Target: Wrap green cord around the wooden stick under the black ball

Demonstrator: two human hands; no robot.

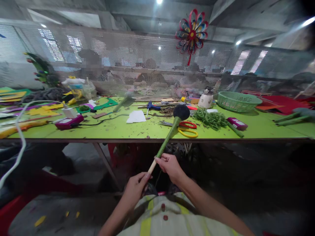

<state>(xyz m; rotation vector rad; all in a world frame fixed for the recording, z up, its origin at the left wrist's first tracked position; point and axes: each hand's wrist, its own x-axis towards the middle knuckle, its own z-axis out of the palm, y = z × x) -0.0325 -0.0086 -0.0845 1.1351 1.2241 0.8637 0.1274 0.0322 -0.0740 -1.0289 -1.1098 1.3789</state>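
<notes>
A stick with a round dark head and a green-wrapped upper stem (168, 137) slants up and away from me, over the table's front edge. Around its bare wooden lower end my left hand (136, 186) is closed. My right hand (169, 166) pinches the stem where the green wrap meets the bare wood. Behind the stem, scissors with one red and one yellow handle (188, 132) lie on the green table (128, 131). Whether the right fingers also hold a loose strip end cannot be made out.
Green strips (210, 118) lie in a heap near a green basket (237, 102) and a pale jar (206, 98). A blue glue gun (153, 106) and white paper (136, 116) are mid-table. Purple boxes (69, 121) and a white cable (22, 137) are leftward. Perforated mesh stands behind.
</notes>
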